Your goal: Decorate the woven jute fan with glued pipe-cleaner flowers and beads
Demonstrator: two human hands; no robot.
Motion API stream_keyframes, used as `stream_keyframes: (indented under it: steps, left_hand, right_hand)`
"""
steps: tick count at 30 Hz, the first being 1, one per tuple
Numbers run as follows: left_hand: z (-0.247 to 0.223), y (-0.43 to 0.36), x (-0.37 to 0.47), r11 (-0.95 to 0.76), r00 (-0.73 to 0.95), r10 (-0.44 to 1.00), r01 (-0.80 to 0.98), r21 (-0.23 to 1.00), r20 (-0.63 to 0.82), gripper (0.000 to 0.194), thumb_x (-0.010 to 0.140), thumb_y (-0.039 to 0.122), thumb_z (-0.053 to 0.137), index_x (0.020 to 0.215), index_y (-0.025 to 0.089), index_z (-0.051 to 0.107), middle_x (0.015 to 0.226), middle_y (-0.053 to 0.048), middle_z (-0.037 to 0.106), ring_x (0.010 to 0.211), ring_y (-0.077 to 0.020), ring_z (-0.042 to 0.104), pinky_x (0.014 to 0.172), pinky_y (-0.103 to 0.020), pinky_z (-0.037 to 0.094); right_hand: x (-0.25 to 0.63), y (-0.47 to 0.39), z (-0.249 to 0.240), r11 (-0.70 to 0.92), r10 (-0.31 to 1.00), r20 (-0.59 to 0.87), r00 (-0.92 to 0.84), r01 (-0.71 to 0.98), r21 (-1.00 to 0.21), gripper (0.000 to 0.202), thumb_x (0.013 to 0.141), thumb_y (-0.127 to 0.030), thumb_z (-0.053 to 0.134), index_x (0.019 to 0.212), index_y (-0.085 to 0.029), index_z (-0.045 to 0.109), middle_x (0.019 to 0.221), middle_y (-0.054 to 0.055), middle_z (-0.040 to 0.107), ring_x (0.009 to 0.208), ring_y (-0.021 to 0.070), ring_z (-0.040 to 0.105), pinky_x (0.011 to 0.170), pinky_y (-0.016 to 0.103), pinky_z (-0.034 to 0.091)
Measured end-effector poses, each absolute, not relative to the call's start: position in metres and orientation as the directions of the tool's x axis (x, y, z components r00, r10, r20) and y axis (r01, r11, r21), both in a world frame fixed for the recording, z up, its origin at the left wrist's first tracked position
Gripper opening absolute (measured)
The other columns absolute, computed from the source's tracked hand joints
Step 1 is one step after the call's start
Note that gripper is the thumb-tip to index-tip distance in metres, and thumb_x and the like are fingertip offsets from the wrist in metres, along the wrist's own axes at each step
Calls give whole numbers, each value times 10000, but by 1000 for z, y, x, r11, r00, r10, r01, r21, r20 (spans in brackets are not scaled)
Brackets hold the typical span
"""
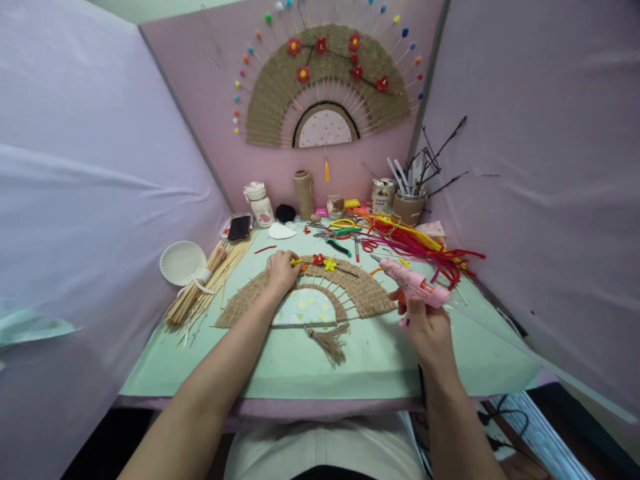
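Well, from my remote seat I take the woven fan (363, 283) as my landmark. It lies flat before the person, straight edge toward the body, arch away, long axis running left to right. The left hand (283, 271) is the nearer: it rests on the fan's arch, left of its middle, fingertips drawn together at a small yellow piece (296, 262); I can't tell whether they pinch it or only press on it. The right hand (429, 327) is at the fan's right end, wrapped around the handle of a pink glue gun (411, 280). Its nozzle points leftward and away, well apart from that yellow piece, and I judge this gap matters most; a red flower (319, 259) and a yellow flower (330, 265) sit along the arch between.

Beneath the fan I see a pale green tablecloth (285, 373). A twine tassel (330, 343) lies at the fan's near side, a bundle of sticks (187, 307) to its left, pliers (339, 247) beyond it, pipe cleaners (415, 240) beyond and right. Farther past the fan, a pink wall (360, 152) carries a larger fan (270, 107); pale cloth walls (525, 167) rise on both sides.
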State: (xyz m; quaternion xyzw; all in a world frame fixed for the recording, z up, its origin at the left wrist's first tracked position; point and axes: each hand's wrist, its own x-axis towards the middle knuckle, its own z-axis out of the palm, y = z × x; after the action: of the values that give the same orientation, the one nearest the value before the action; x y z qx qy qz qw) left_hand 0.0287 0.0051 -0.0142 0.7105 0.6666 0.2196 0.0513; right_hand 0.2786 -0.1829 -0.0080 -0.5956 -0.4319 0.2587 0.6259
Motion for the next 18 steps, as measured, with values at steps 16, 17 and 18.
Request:
stream_keyframes:
  steps: [16, 17, 18]
  left_hand:
    - [-15, 16, 14, -120, 9, 971, 883, 453, 239, 200, 700, 325, 691, 873, 228, 721, 1019, -74, 653, 1062, -272, 569, 903, -382, 445]
    - [-15, 15, 15, -118, 13, 972, 888, 444, 233, 209, 695, 330, 696, 877, 229, 723, 1019, -77, 652, 1068, -278, 568, 904, -385, 446]
    - [-14, 16, 15, -114, 12, 974, 889, 443, 226, 215, 693, 331, 698, 879, 227, 724, 1018, -79, 655, 1066, -279, 571, 903, -386, 447]
  right_hand:
    - [277, -181, -11, 158, 842, 228, 489, 181, -971, 642, 825, -745, 457, 829, -140, 671, 620, 22, 544, 470, 134, 455, 427, 271, 392]
    - [277, -182, -10, 158, 841, 228, 490, 181, -971, 634, 831, -735, 459, 835, -139, 673, 620, 22, 545, 471, 133, 455, 429, 270, 393]
    - [278, -182, -10, 159, 839, 229, 493, 181, -971, 624, 839, -724, 459, 838, -139, 676, 621, 20, 543, 472, 132, 454, 429, 268, 391]
